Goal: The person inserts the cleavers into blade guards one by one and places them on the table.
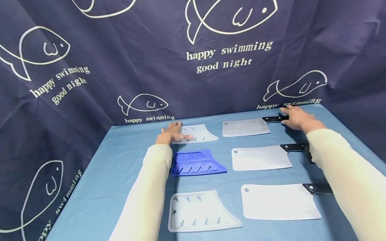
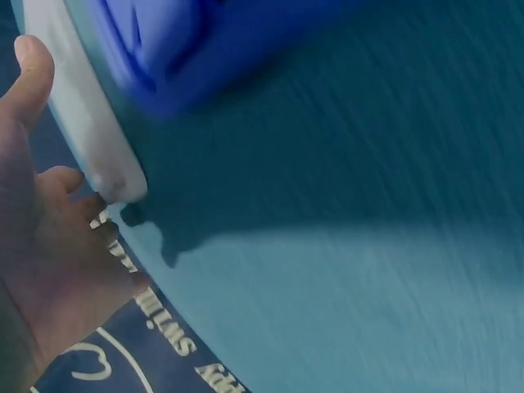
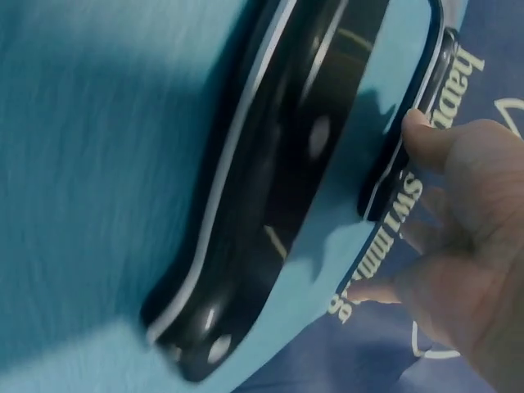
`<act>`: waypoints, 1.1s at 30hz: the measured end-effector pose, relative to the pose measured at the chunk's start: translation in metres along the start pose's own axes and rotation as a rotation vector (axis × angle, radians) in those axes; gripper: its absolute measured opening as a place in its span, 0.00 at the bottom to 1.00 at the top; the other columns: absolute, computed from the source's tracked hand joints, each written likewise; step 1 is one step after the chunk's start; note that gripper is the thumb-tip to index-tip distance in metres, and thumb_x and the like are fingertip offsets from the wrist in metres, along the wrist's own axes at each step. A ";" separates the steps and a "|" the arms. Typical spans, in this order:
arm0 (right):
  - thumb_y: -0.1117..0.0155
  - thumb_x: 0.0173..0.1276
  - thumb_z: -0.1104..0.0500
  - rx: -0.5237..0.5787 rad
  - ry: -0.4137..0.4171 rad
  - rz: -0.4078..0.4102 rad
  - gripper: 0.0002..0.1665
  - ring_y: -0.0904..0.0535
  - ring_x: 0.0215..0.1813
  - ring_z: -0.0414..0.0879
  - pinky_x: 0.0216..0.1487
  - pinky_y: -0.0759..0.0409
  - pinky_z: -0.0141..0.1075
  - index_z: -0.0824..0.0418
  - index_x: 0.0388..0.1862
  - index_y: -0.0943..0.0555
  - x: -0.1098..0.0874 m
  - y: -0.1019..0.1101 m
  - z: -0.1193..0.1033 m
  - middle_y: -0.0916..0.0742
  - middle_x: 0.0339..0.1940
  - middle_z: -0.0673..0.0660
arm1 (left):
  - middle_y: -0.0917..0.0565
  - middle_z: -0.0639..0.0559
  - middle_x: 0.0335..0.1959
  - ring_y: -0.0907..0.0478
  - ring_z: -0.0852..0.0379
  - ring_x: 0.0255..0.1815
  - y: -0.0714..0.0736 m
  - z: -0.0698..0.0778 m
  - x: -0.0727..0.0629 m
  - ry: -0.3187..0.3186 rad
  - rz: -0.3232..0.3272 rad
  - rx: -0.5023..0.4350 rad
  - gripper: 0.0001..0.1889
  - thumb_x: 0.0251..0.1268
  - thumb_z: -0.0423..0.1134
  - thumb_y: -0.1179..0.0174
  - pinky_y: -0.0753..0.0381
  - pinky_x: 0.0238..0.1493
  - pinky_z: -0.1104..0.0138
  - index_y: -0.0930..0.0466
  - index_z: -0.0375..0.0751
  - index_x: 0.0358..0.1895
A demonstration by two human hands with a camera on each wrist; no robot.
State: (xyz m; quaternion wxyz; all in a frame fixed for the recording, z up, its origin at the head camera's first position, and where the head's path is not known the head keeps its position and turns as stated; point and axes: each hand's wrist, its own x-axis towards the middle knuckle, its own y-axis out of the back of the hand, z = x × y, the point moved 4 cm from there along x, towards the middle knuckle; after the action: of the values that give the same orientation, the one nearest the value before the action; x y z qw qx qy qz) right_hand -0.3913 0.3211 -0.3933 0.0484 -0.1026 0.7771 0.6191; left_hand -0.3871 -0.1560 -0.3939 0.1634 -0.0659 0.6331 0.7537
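My left hand [image 1: 173, 132] is at the left end of the farthest white blade cover [image 1: 200, 132], its thumb spread over the near side. In the left wrist view its fingers are at the end of that white cover [image 2: 98, 139]. Across the table, my right hand [image 1: 299, 119] is at the handle end of the farthest cleaver [image 1: 245, 128]. The right wrist view has its thumb right at the black handle [image 3: 385, 184], the other fingers spread beyond the far side. That cleaver's blade lies flat, pointing left toward the white cover.
Nearer on the blue tabletop [image 1: 120, 187] lie a blue blade cover [image 1: 196, 164] and another white one [image 1: 202, 211]. Two more cleavers, a middle one [image 1: 260, 158] and a near one [image 1: 277, 202], lie to their right. A dark printed cloth [image 1: 150, 67] hangs behind the table.
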 end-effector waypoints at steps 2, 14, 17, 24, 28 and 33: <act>0.47 0.72 0.57 -0.014 -0.004 -0.004 0.38 0.58 0.72 0.73 0.55 0.55 0.78 0.65 0.75 0.49 0.004 -0.004 -0.005 0.51 0.74 0.73 | 0.53 0.40 0.77 0.61 0.43 0.78 -0.002 0.005 0.001 -0.014 -0.005 -0.001 0.55 0.54 0.73 0.46 0.59 0.68 0.37 0.57 0.44 0.77; 0.47 0.70 0.62 -0.004 0.058 0.027 0.30 0.45 0.66 0.78 0.60 0.45 0.71 0.64 0.70 0.36 0.007 -0.004 -0.013 0.38 0.67 0.78 | 0.55 0.46 0.78 0.59 0.44 0.77 0.000 0.023 0.005 -0.065 -0.068 0.012 0.60 0.43 0.69 0.33 0.50 0.68 0.40 0.56 0.51 0.78; 0.44 0.67 0.64 -0.023 0.094 0.086 0.28 0.39 0.63 0.76 0.61 0.38 0.63 0.67 0.66 0.31 0.008 -0.002 -0.014 0.32 0.62 0.78 | 0.52 0.47 0.77 0.56 0.45 0.76 0.002 0.024 0.004 -0.075 -0.060 0.004 0.61 0.41 0.67 0.30 0.48 0.68 0.42 0.54 0.51 0.78; 0.41 0.64 0.66 -0.039 0.134 0.167 0.25 0.36 0.60 0.74 0.61 0.38 0.62 0.69 0.62 0.26 0.007 -0.003 -0.015 0.27 0.55 0.75 | 0.46 0.48 0.72 0.48 0.46 0.71 0.001 0.024 0.004 -0.094 -0.027 0.004 0.60 0.39 0.66 0.28 0.43 0.67 0.47 0.51 0.50 0.77; 0.40 0.62 0.68 -0.057 0.176 0.215 0.25 0.31 0.55 0.72 0.57 0.34 0.61 0.70 0.60 0.25 0.007 -0.004 -0.015 0.24 0.50 0.74 | 0.44 0.47 0.70 0.46 0.46 0.70 0.001 0.024 0.005 -0.106 -0.018 0.005 0.59 0.39 0.66 0.28 0.41 0.66 0.48 0.49 0.49 0.76; 0.41 0.62 0.69 -0.078 0.206 0.237 0.23 0.29 0.51 0.71 0.54 0.32 0.61 0.71 0.58 0.24 0.008 -0.007 -0.014 0.24 0.49 0.74 | 0.41 0.47 0.68 0.44 0.47 0.68 0.000 0.024 0.005 -0.133 -0.003 0.025 0.59 0.37 0.66 0.27 0.39 0.66 0.48 0.45 0.47 0.75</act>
State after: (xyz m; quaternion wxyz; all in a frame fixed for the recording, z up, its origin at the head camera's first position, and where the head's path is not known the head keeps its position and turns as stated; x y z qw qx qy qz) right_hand -0.3966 0.3056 -0.3980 -0.1090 -0.0747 0.7599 0.6365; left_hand -0.3895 -0.1319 -0.3908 0.2071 -0.0147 0.6300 0.7483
